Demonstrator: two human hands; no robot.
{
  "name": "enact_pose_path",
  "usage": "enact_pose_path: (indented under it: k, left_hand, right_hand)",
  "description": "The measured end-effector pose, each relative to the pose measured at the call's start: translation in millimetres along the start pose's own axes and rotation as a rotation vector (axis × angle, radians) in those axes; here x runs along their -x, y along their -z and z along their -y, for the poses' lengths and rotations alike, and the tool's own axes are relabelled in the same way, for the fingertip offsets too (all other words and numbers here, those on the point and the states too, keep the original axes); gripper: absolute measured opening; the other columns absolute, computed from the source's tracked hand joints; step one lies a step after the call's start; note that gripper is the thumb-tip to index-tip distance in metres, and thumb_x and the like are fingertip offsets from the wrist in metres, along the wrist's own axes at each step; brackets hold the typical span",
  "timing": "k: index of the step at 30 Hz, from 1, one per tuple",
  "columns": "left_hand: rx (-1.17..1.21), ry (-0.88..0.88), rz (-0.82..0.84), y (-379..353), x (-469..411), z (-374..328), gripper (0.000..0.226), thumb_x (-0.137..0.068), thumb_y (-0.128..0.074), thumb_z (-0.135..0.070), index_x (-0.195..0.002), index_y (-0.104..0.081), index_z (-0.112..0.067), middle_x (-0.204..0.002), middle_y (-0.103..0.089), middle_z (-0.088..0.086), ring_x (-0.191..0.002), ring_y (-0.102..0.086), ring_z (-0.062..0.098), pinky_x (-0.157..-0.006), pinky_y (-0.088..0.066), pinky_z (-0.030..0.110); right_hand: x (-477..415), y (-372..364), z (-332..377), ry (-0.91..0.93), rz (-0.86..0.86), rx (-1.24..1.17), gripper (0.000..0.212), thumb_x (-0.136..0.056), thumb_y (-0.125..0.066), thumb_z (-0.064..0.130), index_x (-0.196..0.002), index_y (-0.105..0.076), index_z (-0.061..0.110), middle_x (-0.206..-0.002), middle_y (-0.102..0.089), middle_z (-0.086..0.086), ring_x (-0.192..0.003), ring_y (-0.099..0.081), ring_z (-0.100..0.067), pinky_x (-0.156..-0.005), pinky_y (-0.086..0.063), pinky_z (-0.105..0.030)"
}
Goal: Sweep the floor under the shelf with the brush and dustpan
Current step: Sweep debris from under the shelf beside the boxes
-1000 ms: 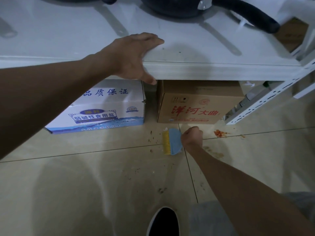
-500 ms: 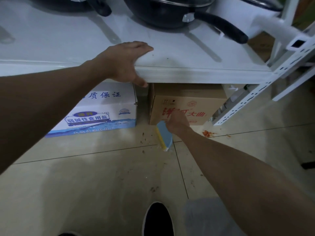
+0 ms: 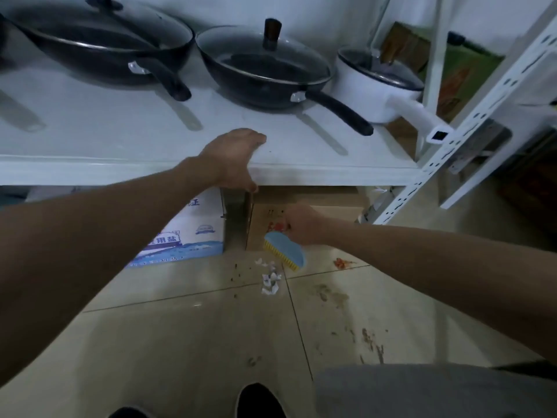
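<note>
Midway, I judge: the right hand (image 3: 301, 225) grips the brush (image 3: 286, 251) over the floor (image 3: 180, 342) below the shelf's (image 3: 120, 140) front edge, scraps (image 3: 271, 280) gathered beside it. The left hand (image 3: 232, 161) clasps that edge; no dustpan is visible, so pickup remains.

The floor (image 3: 180, 342) is glossy, smooth beige tile, smeared in places. The shelf (image 3: 120, 140) looks like white painted metal, smooth and faintly shiny, and its upright (image 3: 470, 125) is perforated white metal. The brush (image 3: 284, 250) has a smooth blue plastic back and yellow bristles. The woks (image 3: 262, 86) are dark, matt metal under clear glass lids (image 3: 265, 60). The pot (image 3: 370, 92) is glossy white. The brown box (image 3: 325, 206) is matt cardboard, and the white box (image 3: 196, 233) is printed cardboard. The scraps (image 3: 271, 282) look like torn white paper.
</note>
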State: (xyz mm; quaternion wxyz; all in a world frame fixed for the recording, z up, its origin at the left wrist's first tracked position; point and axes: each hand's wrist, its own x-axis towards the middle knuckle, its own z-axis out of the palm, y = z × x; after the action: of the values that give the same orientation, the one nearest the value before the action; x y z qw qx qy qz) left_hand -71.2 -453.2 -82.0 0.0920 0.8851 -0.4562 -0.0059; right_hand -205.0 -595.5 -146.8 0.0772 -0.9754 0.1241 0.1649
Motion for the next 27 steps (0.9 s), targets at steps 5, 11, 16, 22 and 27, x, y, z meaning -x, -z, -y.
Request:
enact_pose_path:
  k: [5, 11, 16, 22, 27]
  left_hand:
    - [0.079, -0.245, -0.076, -3, -9, -69, 0.092, -0.065, -0.081, -0.045, -0.145, -0.041, -0.023, -0.145, -0.044, -0.001, -0.132, -0.041, 0.018, -0.109, -0.033, 0.035]
    - [0.147, -0.377, -0.082, -9, -43, -131, 0.087, -0.067, -0.078, -0.037, -0.144, -0.043, -0.021, -0.145, -0.044, -0.003, -0.133, -0.041, 0.016, -0.106, -0.037, 0.034]
    - [0.085, -0.419, -0.068, -19, -86, -162, 0.091, -0.073, -0.078, -0.040, -0.150, -0.034, -0.023, -0.155, -0.034, -0.004, -0.141, -0.031, 0.015, -0.110, -0.032, 0.034]
    - [0.032, -0.468, -0.062, -34, -133, -177, 0.092, -0.073, -0.077, -0.046, -0.150, -0.032, -0.026, -0.154, -0.034, -0.006, -0.139, -0.033, 0.016, -0.106, -0.036, 0.036]
    - [0.000, -0.456, 0.042, -57, -156, -171, 0.111, -0.069, -0.077, -0.060, -0.156, -0.017, -0.027, -0.163, -0.012, -0.006, -0.149, -0.010, 0.015, -0.116, -0.023, 0.041]
  right_hand:
    - [14, 9, -24, -0.072, -0.112, -0.101, 0.020, -0.085, -0.055, 0.007, -0.087, -0.069, -0.006, -0.094, -0.070, -0.019, -0.090, -0.066, -0.033, -0.071, -0.050, -0.034]
    - [19, -20, -74, -0.302, -0.183, -0.220, 0.043, -0.086, -0.052, 0.004, -0.056, -0.025, 0.017, -0.058, -0.031, -0.001, -0.050, -0.027, -0.009, -0.044, -0.021, -0.022]
    - [16, -38, -120, -0.472, -0.201, -0.303, 0.013, -0.088, -0.060, 0.011, -0.084, -0.048, 0.007, -0.101, -0.056, -0.019, -0.099, -0.059, -0.032, -0.068, -0.044, -0.032]
    - [8, -63, -170, -0.710, -0.262, -0.326, 0.031, -0.087, -0.060, 0.010, -0.116, -0.056, 0.002, -0.116, -0.057, -0.017, -0.107, -0.060, -0.036, -0.085, -0.052, -0.039]
    - [0, -75, -192, -0.731, -0.310, -0.303, 0.027, -0.088, -0.056, 0.009, -0.113, -0.054, -0.002, -0.115, -0.054, -0.022, -0.107, -0.057, -0.040, -0.082, -0.050, -0.039]
